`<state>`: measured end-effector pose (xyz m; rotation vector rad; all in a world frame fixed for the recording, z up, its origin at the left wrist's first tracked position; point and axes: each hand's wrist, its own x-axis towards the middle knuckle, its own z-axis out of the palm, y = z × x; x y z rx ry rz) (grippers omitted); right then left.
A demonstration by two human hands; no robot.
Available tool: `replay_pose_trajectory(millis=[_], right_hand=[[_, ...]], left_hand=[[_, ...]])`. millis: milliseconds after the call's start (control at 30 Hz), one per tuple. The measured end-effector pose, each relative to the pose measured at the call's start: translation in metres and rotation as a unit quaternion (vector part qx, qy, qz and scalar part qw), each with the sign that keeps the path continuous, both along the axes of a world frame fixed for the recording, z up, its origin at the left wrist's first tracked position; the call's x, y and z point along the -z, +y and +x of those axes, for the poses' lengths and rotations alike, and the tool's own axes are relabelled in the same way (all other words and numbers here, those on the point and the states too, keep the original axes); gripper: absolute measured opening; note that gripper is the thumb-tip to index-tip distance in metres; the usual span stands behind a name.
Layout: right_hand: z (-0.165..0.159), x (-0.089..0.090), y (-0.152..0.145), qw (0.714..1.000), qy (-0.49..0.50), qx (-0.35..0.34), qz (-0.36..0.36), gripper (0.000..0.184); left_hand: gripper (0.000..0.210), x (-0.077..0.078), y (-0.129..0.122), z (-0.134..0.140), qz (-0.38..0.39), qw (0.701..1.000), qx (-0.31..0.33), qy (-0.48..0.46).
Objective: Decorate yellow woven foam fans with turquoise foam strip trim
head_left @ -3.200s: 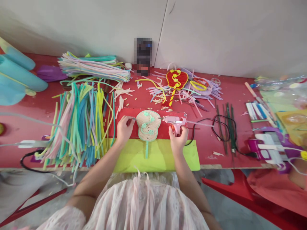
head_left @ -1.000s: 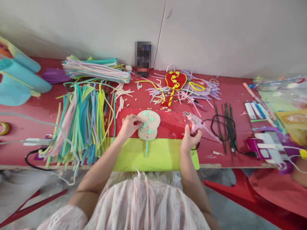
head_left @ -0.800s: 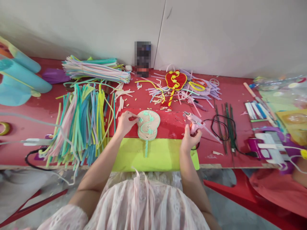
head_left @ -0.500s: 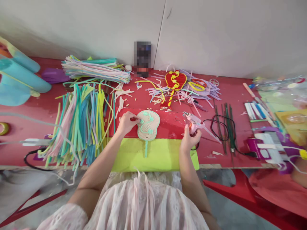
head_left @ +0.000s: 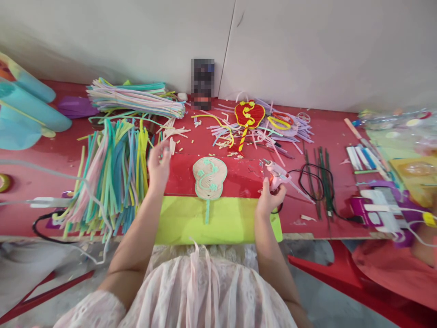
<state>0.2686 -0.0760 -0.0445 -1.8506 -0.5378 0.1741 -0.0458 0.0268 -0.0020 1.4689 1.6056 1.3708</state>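
My right hand [head_left: 271, 199] is around the handle of a pink hot glue gun [head_left: 278, 173], its nozzle pointing up and to the left. My left hand [head_left: 159, 167] is raised beside the bundle of pipe cleaners, slightly blurred, with its fingers loosely apart and nothing visible in them. Between the two hands a fan-shaped piece [head_left: 218, 173] lies flat, cream with a mint-green rim, small mint-green flowers and a curling stem. Its mint-green handle [head_left: 207, 212] rests over a lime-green sheet [head_left: 232, 223] at the table's front edge.
Left stands a thick spread of coloured pipe cleaners [head_left: 119, 168], with another bundle [head_left: 136, 100] behind. A red and yellow fan [head_left: 250, 115] lies among lilac strips at the back. Black cable [head_left: 309, 182] loops right of the glue gun towards a purple power strip [head_left: 362, 212]. Cut scraps [head_left: 177, 132] are scattered about.
My left hand has let go of the fan's left edge and moved left, towards the pipe cleaners. My right hand and the glue gun have stayed where they were.
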Motion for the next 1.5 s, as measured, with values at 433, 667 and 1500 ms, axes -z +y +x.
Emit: replay_pose_trajectory(millis=[433, 667, 1500], right_hand=[[0.000, 0.000, 0.000, 1.000, 0.007, 0.006, -0.005, 0.054], [0.001, 0.001, 0.000, 1.000, 0.012, -0.007, 0.000, 0.054], [0.000, 0.003, -0.002, 1.000, -0.004, 0.001, 0.005, 0.054]], left_hand=[[0.057, -0.027, 0.000, -0.078, 0.028, 0.977, -0.024, -0.208], [0.055, -0.027, 0.000, -0.072, 0.033, 0.966, -0.001, -0.255], [0.042, 0.038, -0.013, 0.031, -0.217, 0.958, 0.136, 0.131]])
